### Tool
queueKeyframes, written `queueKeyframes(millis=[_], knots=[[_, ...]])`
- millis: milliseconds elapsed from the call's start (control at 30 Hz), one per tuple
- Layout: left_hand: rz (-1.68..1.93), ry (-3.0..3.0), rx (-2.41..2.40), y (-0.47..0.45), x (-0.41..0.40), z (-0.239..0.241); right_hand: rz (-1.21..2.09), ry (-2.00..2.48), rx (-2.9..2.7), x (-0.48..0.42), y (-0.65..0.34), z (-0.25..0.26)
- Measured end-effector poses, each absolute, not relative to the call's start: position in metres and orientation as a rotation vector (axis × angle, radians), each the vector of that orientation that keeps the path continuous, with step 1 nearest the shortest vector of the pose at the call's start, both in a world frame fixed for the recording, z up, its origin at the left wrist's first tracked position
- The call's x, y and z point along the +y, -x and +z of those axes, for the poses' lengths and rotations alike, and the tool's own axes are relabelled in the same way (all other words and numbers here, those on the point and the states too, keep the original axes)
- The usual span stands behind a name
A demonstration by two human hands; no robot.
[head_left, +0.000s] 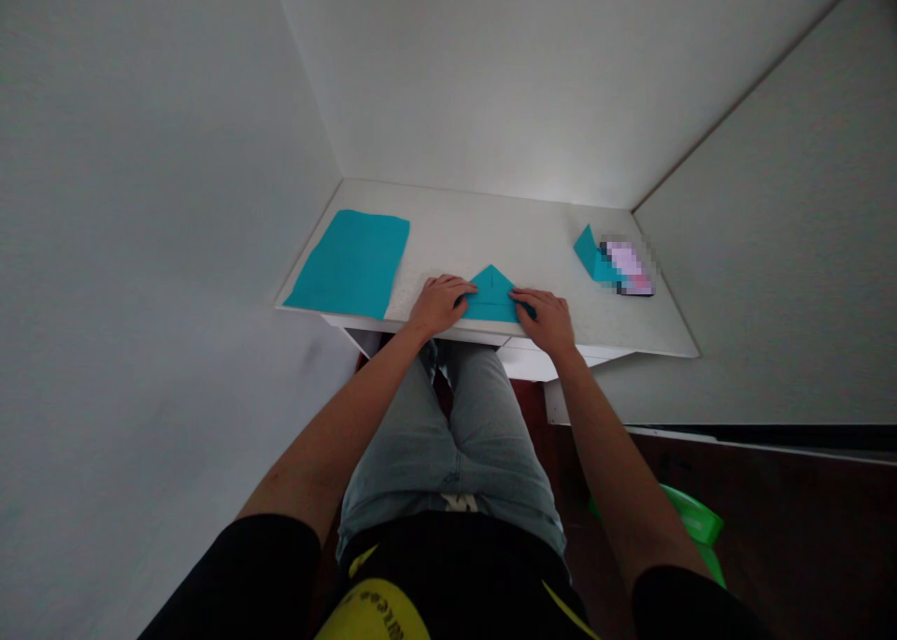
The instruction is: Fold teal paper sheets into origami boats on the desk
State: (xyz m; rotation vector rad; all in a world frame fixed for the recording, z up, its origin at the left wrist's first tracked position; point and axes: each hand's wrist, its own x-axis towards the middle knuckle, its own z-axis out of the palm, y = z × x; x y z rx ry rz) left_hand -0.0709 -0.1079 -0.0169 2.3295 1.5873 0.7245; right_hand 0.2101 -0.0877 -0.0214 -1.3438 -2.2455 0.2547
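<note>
A turquoise sheet of paper (pixel 492 296), folded to a peak at its far end, lies near the front edge of the table. Crease lines run across it and down from the peak. My left hand (pixel 441 304) grips its left side, fingertips on the paper and thumb tucked in close. On the opposite side my right hand (pixel 548 317) holds the paper in the same way, with its fingers bent and pressed to the edge. Parts of the paper's side edges are hidden under the fingers.
A larger flat turquoise sheet (pixel 354 262) lies at the table's left. To the right are a folded turquoise piece (pixel 587 248) and a blurred pinkish object (pixel 631 264). Walls enclose the white table (pixel 483 212). A green plastic item (pixel 693 514) stands low at right.
</note>
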Motion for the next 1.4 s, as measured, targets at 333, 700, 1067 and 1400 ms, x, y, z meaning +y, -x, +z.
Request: queueKeyframes(millis=[333,700,1067,1400], knots=[[0.709,-2.306,1.591,0.0706,-0.1083,-0.0157,0.273,1.344,-2.218,-0.0888,-0.2099,-0.0206],[0.735,-2.303,1.594,0.0706,-0.1085,-0.0152,0.273,1.356,-2.215,-0.0907,-0.2077,-0.0180],[0.690,-2.269,1.615,0.0699,-0.1121,-0.0067,0.305,1.350,-2.201,-0.0918,-0.2070,-0.0172],[0.673,-2.287,1.617,0.0709,-0.1109,-0.0084,0.290,1.337,-2.199,-0.0906,-0.2074,-0.0214]])
